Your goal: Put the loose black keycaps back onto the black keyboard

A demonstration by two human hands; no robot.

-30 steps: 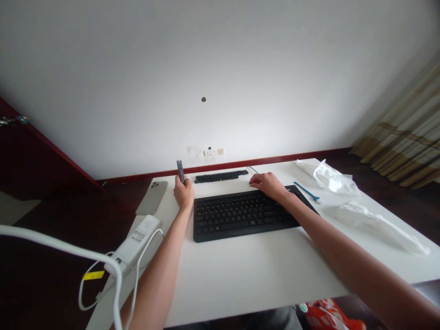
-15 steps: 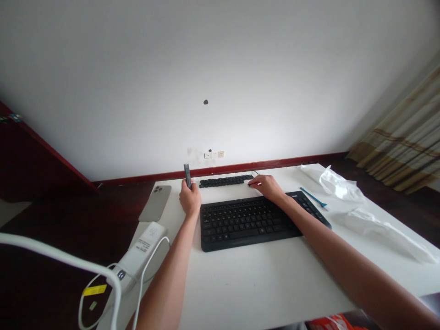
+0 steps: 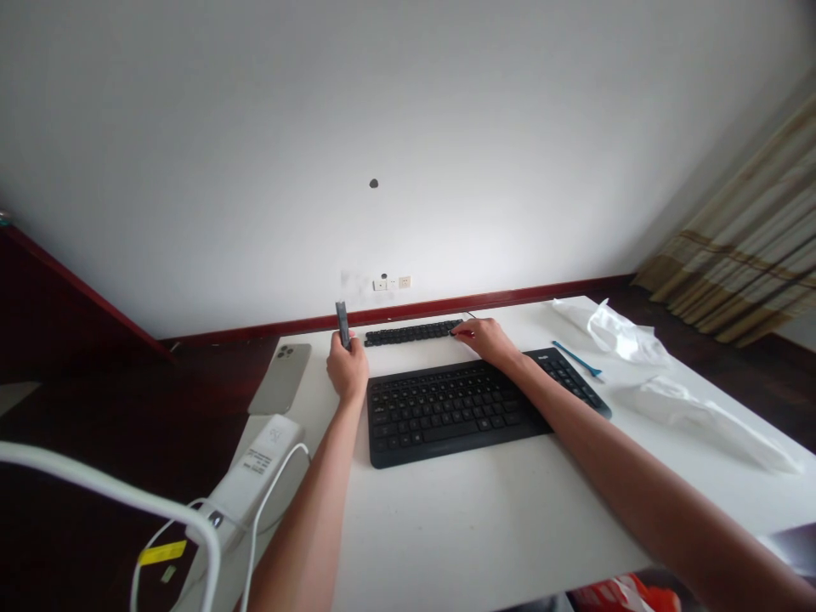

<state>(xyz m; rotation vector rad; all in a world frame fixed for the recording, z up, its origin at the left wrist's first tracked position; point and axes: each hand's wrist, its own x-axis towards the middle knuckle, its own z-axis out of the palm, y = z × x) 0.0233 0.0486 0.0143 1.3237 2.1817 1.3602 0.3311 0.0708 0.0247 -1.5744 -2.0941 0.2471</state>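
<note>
My left hand [image 3: 348, 367] is closed round a narrow dark grey bar [image 3: 342, 323], held upright above the table's back left part. My right hand [image 3: 488, 340] reaches over the keyboard, thumb and fingers pinched at the right end of a block of loose black keycaps [image 3: 408, 333] laid out in rows. Between those fingertips a small black piece shows, seemingly a keycap; the fingers partly hide it. The black keyboard [image 3: 446, 408] lies in front of the keycaps, its right part crossed by my right forearm.
At the right lie a blue pry tool [image 3: 577, 359] and crumpled clear plastic bags [image 3: 615, 331]. A phone [image 3: 280, 378] and a white power strip [image 3: 255, 467] with cables sit along the left edge. The white table [image 3: 446, 527] stands before a wall.
My right hand has shifted slightly left, onto the right end of the keycap rows. My left hand still holds the bar upright. The whole view has moved a little.
</note>
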